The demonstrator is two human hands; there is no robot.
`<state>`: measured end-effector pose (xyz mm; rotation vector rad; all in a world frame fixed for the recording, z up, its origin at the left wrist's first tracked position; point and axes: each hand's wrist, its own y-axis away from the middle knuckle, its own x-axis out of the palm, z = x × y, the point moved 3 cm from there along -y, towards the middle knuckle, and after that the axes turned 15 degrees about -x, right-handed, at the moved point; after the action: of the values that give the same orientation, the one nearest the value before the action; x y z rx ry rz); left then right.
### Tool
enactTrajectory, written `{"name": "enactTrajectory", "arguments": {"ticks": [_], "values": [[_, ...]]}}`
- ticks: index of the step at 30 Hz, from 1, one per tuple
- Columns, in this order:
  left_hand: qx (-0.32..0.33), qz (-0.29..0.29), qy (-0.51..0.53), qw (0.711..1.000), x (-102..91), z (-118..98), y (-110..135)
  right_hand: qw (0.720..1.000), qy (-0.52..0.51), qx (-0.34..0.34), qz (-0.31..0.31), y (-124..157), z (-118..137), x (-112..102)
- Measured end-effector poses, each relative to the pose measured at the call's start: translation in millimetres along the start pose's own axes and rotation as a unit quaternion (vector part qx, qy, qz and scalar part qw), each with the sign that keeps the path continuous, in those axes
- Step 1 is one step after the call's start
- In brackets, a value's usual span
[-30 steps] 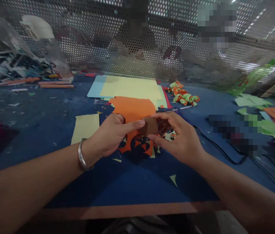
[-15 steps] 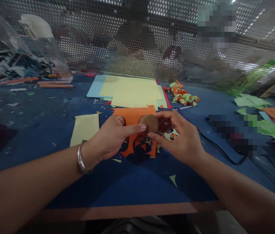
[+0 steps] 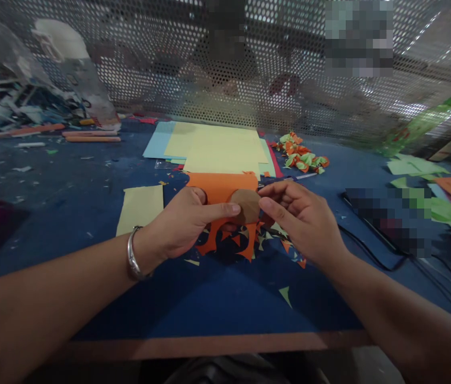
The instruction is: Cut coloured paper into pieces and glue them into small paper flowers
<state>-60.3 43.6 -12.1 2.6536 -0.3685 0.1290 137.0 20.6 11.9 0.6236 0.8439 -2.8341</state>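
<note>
A silver-grey, perforated metal screen (image 3: 141,88) spans the top of the frame, its round holes admitting points of light. Its upper-right part is partly pixelated. Below it, a flat, dark-blue tabletop (image 3: 225,306) fills the centre, ending in a straight, reddish-brown front edge (image 3: 217,344) near the bottom. Lighting is dim, with soft shadows across the lower centre.

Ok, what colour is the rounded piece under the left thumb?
The rounded piece is plain brown, shown best in the head view.
</note>
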Motion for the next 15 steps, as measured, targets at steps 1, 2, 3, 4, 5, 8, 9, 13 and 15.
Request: {"name": "enactTrajectory", "arguments": {"ticks": [1,2,3,4,5,8,9,13,15], "values": [[0.001,0.002,-0.002,1.000,0.4,0,0,0.999,-0.026,0.021,0.002,0,-2,1],[0.002,0.006,-0.003,1.000,0.9,0,1,0.998,-0.054,0.042,-0.001,0,-4,1],[0.002,0.006,-0.004,1.000,1.4,-1,1,0.995,-0.083,0.062,-0.006,0,-6,2],[0.003,0.003,-0.005,1.000,1.8,-2,1,0.991,-0.109,0.080,-0.012,1,-8,3],[0.005,-0.002,-0.006,1.000,2.3,-2,2,0.986,-0.132,0.096,-0.015,1,-10,3],[0.007,-0.010,-0.013,1.000,3.8,-5,4,0.977,-0.172,0.126,-0.005,3,-13,5],[0.008,-0.011,-0.019,1.000,4.2,-6,4,0.975,-0.178,0.129,-0.002,3,-13,5],[0.014,-0.037,-0.068,0.997,2.8,-7,7,0.973,-0.189,0.131,-0.002,4,-13,5],[0.016,-0.049,-0.100,0.994,1.2,-7,7,0.972,-0.190,0.134,-0.007,4,-12,5]]}}
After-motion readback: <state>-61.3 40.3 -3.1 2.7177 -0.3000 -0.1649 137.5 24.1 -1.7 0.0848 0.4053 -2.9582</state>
